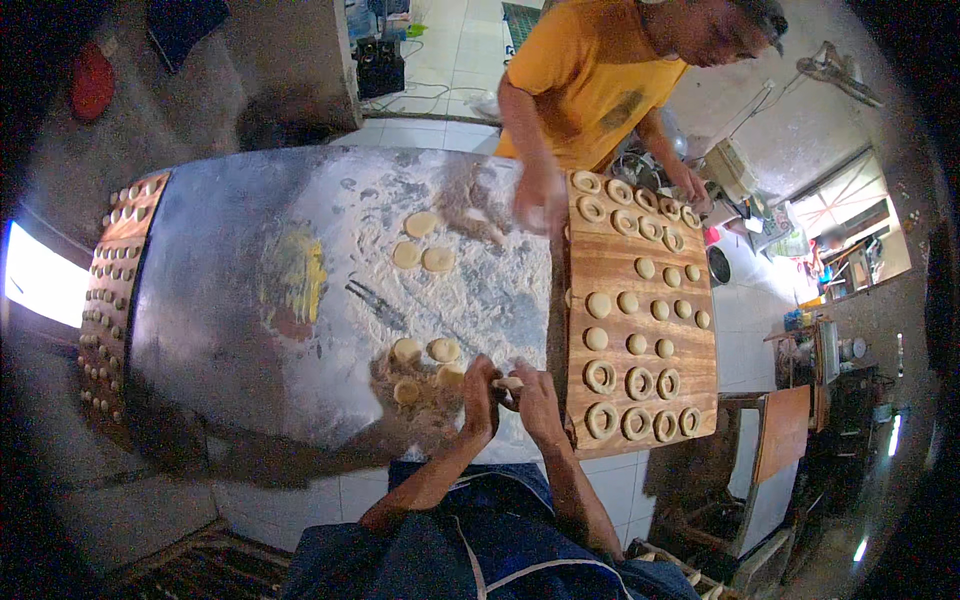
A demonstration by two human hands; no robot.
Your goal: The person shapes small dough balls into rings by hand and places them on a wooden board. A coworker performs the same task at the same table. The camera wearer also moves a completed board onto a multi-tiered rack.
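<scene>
Close together at the table's near edge, my left hand and my right hand grip one small piece of dough between their fingers. The piece is held just above the floured surface, and its exact shape is partly hidden by the fingers. Left of my hands lie several flat round dough pieces, one of them almost touching my left hand. To the right, a wooden board carries dough rings in its near and far rows, with unpierced dough balls in the middle rows.
A metal-topped table dusted with flour spans the middle. Three more dough rounds lie farther off. Across the table, a co-worker in a yellow shirt has one hand, blurred, over the flour and another by the board. Another board of dough stands far left.
</scene>
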